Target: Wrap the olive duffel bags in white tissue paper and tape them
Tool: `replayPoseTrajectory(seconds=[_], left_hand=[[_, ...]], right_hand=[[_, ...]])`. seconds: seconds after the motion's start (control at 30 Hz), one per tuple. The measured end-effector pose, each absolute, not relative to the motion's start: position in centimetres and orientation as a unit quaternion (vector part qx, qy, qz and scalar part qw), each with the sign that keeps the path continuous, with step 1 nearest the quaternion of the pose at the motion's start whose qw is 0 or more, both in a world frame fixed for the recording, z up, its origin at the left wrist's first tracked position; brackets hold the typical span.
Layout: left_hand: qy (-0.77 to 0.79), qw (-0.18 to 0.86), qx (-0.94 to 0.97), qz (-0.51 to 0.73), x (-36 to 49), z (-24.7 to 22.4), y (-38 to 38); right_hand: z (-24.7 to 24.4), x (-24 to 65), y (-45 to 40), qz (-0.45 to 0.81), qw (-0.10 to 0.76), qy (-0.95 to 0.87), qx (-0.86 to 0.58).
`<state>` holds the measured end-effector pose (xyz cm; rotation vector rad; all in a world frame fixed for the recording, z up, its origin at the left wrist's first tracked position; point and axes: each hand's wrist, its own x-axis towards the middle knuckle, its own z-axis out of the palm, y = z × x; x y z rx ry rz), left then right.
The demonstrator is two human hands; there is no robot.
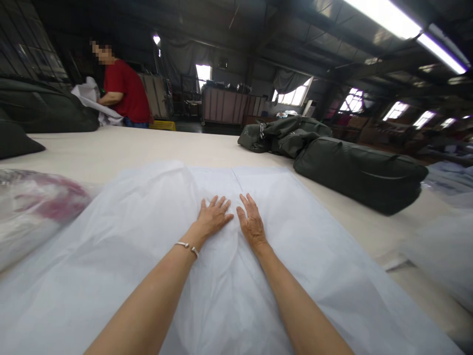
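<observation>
A large sheet of thin white material [314,256] covers the near part of the table, with wrinkles running down its middle. My left hand [214,215] lies on it with fingers spread, and a silver bracelet circles that wrist. Just to its right, my right hand [252,221] rests on the sheet with its fingers extended, a small gap between the two hands. Neither hand holds anything. A thin dark line or crease shows in the sheet beyond the fingertips.
Dark green bags [358,170] lie along the table's right side. More dark bags [44,106] sit at the far left. A clear plastic package [40,207] with red inside is at left. Across the pale table [148,143], a person in red [127,91] handles white material.
</observation>
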<state>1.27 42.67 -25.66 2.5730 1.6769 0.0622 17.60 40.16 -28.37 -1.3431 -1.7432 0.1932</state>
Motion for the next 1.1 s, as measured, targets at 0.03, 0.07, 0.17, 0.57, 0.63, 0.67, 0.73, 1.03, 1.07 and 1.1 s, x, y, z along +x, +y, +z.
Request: replayPoseTrajectory(seconds=[0.03,0.07,0.17,0.57,0.63,0.67,0.73,1.03,1.07,1.1], left_hand=[[0.543,0.035,0.839,0.019,1.2,-25.6,42.8],[0.541,0.035,0.840,0.018,1.2,-25.6,43.0],[0.538,0.039,0.842,0.014,1.2,-25.6,43.5],[0.543,0.033,0.839,0.020,1.1,-26.3,43.9],[0.540,0.032,0.841,0.021,1.0,-26.5,44.0],[0.537,0.031,0.842,0.022,0.8,-26.6,44.2],[0.530,0.030,0.847,0.024,0.4,-26.8,44.5],[0.503,-0.063,0.859,0.079,0.7,-25.8,43.3],[0.500,-0.073,0.859,0.087,1.2,-25.8,42.6],[0.501,-0.075,0.858,0.089,1.6,-25.8,41.9]], right_hand=[[-28.3,17.6,40.1,0.073,0.446,-0.707,-0.544],[-28.3,17.6,40.1,0.066,0.443,-0.710,-0.544],[-28.3,17.5,40.0,0.046,0.432,-0.720,-0.542],[-29.1,17.1,40.3,0.003,0.316,-0.745,-0.587],[-29.1,17.1,40.3,0.000,0.306,-0.746,-0.592],[-29.1,17.0,40.3,0.000,0.304,-0.745,-0.593],[-29.0,17.0,40.3,0.000,0.303,-0.745,-0.594],[-29.2,16.9,40.5,0.016,0.295,-0.747,-0.595],[-29.2,16.9,40.5,0.019,0.294,-0.747,-0.596],[-29.1,16.9,40.5,0.022,0.292,-0.747,-0.597]])
